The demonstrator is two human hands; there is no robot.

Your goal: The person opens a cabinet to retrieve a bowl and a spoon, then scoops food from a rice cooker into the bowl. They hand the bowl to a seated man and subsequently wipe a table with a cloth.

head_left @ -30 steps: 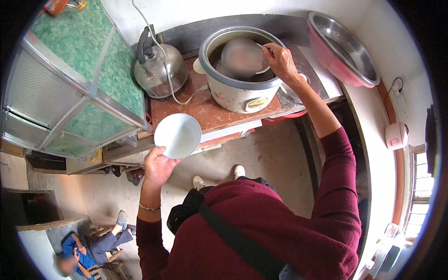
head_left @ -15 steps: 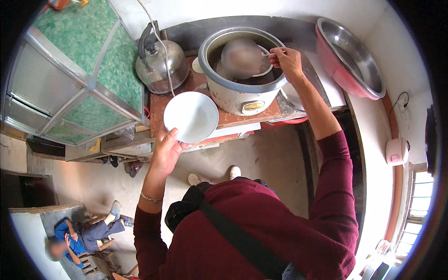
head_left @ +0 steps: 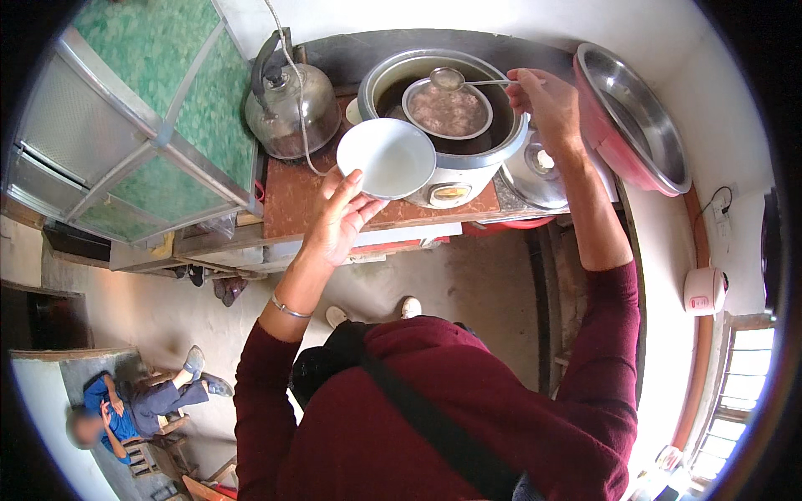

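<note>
Here the left hand [head_left: 338, 219] grips a white bowl [head_left: 386, 158] by its near rim, fingers under it and thumb up along its side, holding it tilted just in front of a round cooker [head_left: 447, 125] so that the bowl overlaps the cooker's near wall. The bowl's inside looks bare. The right hand [head_left: 543, 102] is closed on the thin handle of a metal ladle [head_left: 448, 78], whose cup hangs over the far side of the cooker's open mouth. Inside the cooker sits a smaller metal dish [head_left: 447, 108] filled with a pinkish, lumpy food. The cooker stands on a reddish-brown table [head_left: 292, 196], beside a metal kettle [head_left: 288, 108] with a dark handle and a cord trailing past it. A shiny lid [head_left: 535, 171] lies to the right of the cooker, under the right forearm, and a wide steel basin [head_left: 635, 117] in a red rim leans further right. A green-panelled cabinet [head_left: 142, 125] fills the left. Low in the corner, another person [head_left: 125, 409] in blue sits on a low seat, well apart from the table.
</note>
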